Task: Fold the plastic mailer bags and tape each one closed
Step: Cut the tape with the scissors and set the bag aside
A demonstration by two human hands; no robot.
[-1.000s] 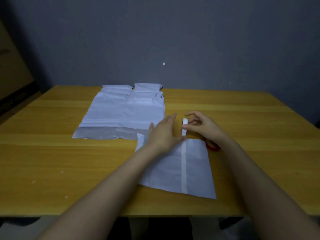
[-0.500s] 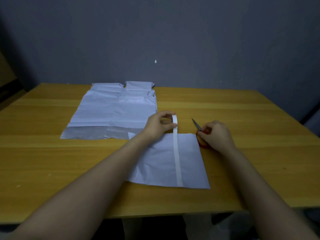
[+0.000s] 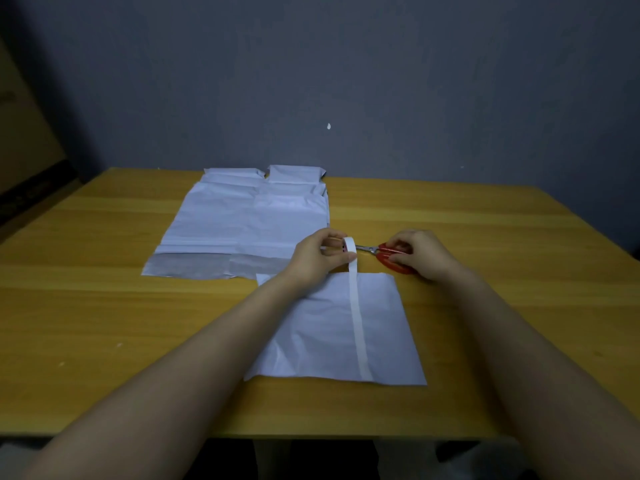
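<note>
The left grip [image 3: 315, 256] pinches the tape roll [image 3: 349, 248]; the right grip [image 3: 420, 254] curls round the scissors [image 3: 393, 259], blades at the strip [image 3: 358, 327]. The folded bag [image 3: 322, 334] lies flat on the surface [image 3: 104, 323], near its front edge. It looks like thin, slippery film, best pinned flat beside the strip.
</note>
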